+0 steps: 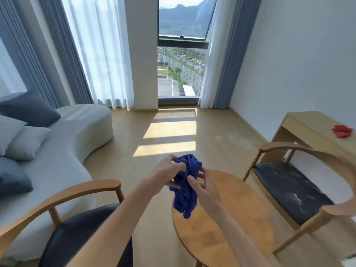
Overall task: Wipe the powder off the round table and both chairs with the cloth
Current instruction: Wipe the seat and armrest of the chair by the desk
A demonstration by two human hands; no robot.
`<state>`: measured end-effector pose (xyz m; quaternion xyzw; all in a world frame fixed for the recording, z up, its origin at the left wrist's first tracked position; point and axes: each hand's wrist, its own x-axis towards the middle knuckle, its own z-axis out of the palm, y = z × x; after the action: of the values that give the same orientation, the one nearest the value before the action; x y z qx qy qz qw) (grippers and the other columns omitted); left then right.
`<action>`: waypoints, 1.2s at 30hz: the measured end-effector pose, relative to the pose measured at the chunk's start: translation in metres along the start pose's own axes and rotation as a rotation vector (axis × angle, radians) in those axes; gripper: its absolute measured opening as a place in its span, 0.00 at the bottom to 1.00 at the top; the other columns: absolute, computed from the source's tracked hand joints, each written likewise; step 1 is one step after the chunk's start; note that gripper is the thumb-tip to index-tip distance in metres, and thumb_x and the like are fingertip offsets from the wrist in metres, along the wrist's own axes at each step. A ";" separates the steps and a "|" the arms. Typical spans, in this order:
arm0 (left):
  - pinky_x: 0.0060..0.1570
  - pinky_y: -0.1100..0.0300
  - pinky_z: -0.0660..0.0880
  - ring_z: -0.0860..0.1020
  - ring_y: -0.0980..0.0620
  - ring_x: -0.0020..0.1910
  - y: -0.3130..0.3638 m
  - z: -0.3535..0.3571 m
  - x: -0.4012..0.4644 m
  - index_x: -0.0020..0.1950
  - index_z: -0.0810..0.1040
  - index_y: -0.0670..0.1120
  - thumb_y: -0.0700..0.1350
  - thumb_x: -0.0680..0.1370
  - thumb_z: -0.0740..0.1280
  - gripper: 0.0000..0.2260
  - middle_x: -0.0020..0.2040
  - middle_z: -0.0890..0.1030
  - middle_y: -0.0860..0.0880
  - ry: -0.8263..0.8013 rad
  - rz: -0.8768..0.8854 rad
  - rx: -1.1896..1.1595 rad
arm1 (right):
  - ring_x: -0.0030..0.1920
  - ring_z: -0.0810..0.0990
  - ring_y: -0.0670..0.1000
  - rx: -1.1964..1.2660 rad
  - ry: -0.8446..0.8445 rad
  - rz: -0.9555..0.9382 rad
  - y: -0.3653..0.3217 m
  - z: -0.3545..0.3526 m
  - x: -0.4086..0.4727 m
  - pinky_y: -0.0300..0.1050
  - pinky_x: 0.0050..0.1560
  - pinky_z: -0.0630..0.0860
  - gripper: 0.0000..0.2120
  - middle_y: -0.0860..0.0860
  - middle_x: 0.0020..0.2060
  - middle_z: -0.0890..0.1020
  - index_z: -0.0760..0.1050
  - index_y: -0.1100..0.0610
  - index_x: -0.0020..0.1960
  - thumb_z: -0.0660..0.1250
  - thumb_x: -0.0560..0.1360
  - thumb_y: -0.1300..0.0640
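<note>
Now two hands (167, 173) (200, 186) gripping one cloth (185, 187), two chairs (289, 182) (77, 224)

bright daylight from window (182, 54) | sunlit bars on floor (169, 132) | edges bowed, slightly soft

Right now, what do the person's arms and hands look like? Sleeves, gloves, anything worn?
Both forearms are bare as far as the frame shows: no sleeves in view. The left hand and right hand wear no gloves. No watch, ring or band is visible on either wrist or on the fingers.
</note>
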<state>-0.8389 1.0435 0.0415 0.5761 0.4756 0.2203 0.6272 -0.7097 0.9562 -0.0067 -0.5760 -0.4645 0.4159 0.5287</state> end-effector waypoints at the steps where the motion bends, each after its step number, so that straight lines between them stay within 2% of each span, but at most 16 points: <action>1: 0.42 0.52 0.82 0.80 0.43 0.51 0.007 0.018 -0.001 0.56 0.71 0.46 0.38 0.72 0.65 0.14 0.53 0.78 0.42 -0.023 0.015 0.020 | 0.49 0.83 0.48 -0.002 0.023 -0.003 -0.003 -0.018 -0.006 0.45 0.47 0.81 0.14 0.49 0.57 0.77 0.68 0.46 0.60 0.68 0.77 0.51; 5: 0.37 0.58 0.79 0.79 0.45 0.48 0.029 0.092 -0.006 0.57 0.72 0.46 0.34 0.72 0.63 0.15 0.52 0.77 0.43 -0.114 0.094 0.125 | 0.47 0.83 0.49 0.000 0.117 -0.017 -0.010 -0.091 -0.030 0.44 0.43 0.81 0.16 0.51 0.54 0.78 0.68 0.52 0.61 0.68 0.77 0.52; 7: 0.35 0.60 0.78 0.79 0.46 0.44 0.037 0.126 -0.008 0.57 0.73 0.46 0.34 0.71 0.63 0.16 0.51 0.77 0.44 -0.154 0.134 0.188 | 0.50 0.82 0.52 -0.022 0.156 -0.018 -0.008 -0.128 -0.042 0.48 0.47 0.82 0.14 0.52 0.54 0.78 0.68 0.53 0.61 0.66 0.78 0.53; 9: 0.35 0.58 0.77 0.77 0.46 0.41 0.043 0.155 -0.011 0.56 0.74 0.46 0.36 0.68 0.62 0.18 0.50 0.78 0.44 -0.197 0.180 0.253 | 0.52 0.81 0.51 -0.027 0.198 -0.042 -0.005 -0.163 -0.053 0.49 0.52 0.80 0.10 0.51 0.53 0.80 0.70 0.53 0.60 0.64 0.80 0.56; 11: 0.38 0.55 0.77 0.77 0.46 0.42 0.050 0.175 -0.013 0.55 0.75 0.48 0.39 0.62 0.60 0.21 0.49 0.79 0.45 -0.221 0.248 0.335 | 0.49 0.80 0.49 0.007 0.271 -0.068 -0.007 -0.197 -0.064 0.46 0.51 0.78 0.06 0.50 0.48 0.81 0.73 0.54 0.56 0.62 0.80 0.61; 13: 0.41 0.54 0.79 0.78 0.48 0.45 0.058 0.186 -0.010 0.54 0.76 0.52 0.40 0.61 0.58 0.23 0.49 0.80 0.49 -0.240 0.329 0.476 | 0.46 0.80 0.47 0.011 0.362 -0.086 -0.013 -0.230 -0.073 0.42 0.48 0.77 0.08 0.49 0.44 0.82 0.75 0.54 0.51 0.61 0.80 0.65; 15: 0.45 0.51 0.81 0.79 0.48 0.49 0.068 0.192 -0.005 0.56 0.77 0.56 0.39 0.63 0.57 0.24 0.51 0.80 0.52 -0.273 0.379 0.600 | 0.48 0.80 0.50 -0.003 0.399 -0.072 -0.019 -0.258 -0.081 0.46 0.50 0.77 0.09 0.51 0.46 0.83 0.77 0.54 0.51 0.61 0.80 0.65; 17: 0.48 0.50 0.81 0.79 0.49 0.50 0.078 0.201 -0.001 0.58 0.77 0.55 0.36 0.68 0.57 0.24 0.51 0.80 0.52 -0.323 0.426 0.710 | 0.51 0.80 0.55 -0.009 0.398 -0.069 -0.022 -0.277 -0.087 0.52 0.54 0.76 0.08 0.54 0.49 0.82 0.77 0.55 0.54 0.61 0.80 0.64; 20: 0.48 0.52 0.80 0.79 0.50 0.48 0.091 0.220 0.001 0.58 0.75 0.54 0.35 0.70 0.57 0.21 0.50 0.80 0.52 -0.351 0.452 0.758 | 0.54 0.79 0.58 0.014 0.422 -0.068 -0.025 -0.290 -0.094 0.55 0.57 0.76 0.08 0.55 0.51 0.82 0.76 0.56 0.56 0.60 0.80 0.62; 23: 0.44 0.58 0.79 0.79 0.52 0.49 0.094 0.233 0.002 0.58 0.74 0.56 0.45 0.69 0.65 0.18 0.51 0.80 0.53 -0.451 0.405 0.651 | 0.55 0.79 0.58 0.023 0.422 -0.061 -0.028 -0.295 -0.098 0.56 0.58 0.76 0.08 0.55 0.51 0.82 0.76 0.55 0.57 0.61 0.81 0.60; 26: 0.44 0.62 0.78 0.79 0.55 0.49 0.092 0.240 0.003 0.61 0.72 0.57 0.53 0.74 0.70 0.17 0.53 0.80 0.55 -0.519 0.445 0.687 | 0.55 0.80 0.56 -0.027 0.392 -0.063 -0.027 -0.297 -0.100 0.56 0.59 0.78 0.08 0.54 0.53 0.82 0.74 0.55 0.59 0.61 0.81 0.58; 28: 0.45 0.63 0.77 0.78 0.57 0.49 0.090 0.243 0.004 0.62 0.72 0.55 0.51 0.75 0.70 0.16 0.53 0.80 0.54 -0.510 0.502 0.732 | 0.55 0.80 0.54 -0.053 0.368 -0.077 -0.028 -0.295 -0.100 0.54 0.59 0.78 0.09 0.53 0.53 0.82 0.74 0.55 0.60 0.62 0.81 0.57; 30: 0.46 0.64 0.75 0.78 0.56 0.49 0.090 0.246 0.004 0.61 0.74 0.52 0.49 0.77 0.68 0.14 0.53 0.80 0.53 -0.526 0.508 0.718 | 0.54 0.81 0.51 -0.080 0.321 -0.085 -0.029 -0.293 -0.101 0.48 0.57 0.79 0.09 0.51 0.53 0.82 0.75 0.54 0.60 0.62 0.80 0.56; 33: 0.46 0.62 0.76 0.78 0.52 0.47 0.087 0.249 0.007 0.55 0.76 0.50 0.46 0.77 0.67 0.07 0.50 0.80 0.49 -0.572 0.486 0.716 | 0.53 0.81 0.47 -0.173 0.248 -0.055 -0.028 -0.288 -0.100 0.40 0.54 0.78 0.09 0.47 0.52 0.82 0.75 0.51 0.60 0.62 0.80 0.54; 36: 0.43 0.61 0.77 0.79 0.52 0.42 0.083 0.249 0.009 0.50 0.76 0.48 0.42 0.77 0.66 0.03 0.46 0.82 0.47 -0.542 0.463 0.648 | 0.53 0.81 0.48 -0.184 0.267 0.014 -0.029 -0.289 -0.097 0.41 0.53 0.78 0.10 0.46 0.52 0.83 0.75 0.49 0.59 0.63 0.79 0.50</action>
<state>-0.6005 0.9430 0.0869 0.8693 0.1983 0.0367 0.4513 -0.4536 0.7980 0.0487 -0.6754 -0.4222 0.2952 0.5277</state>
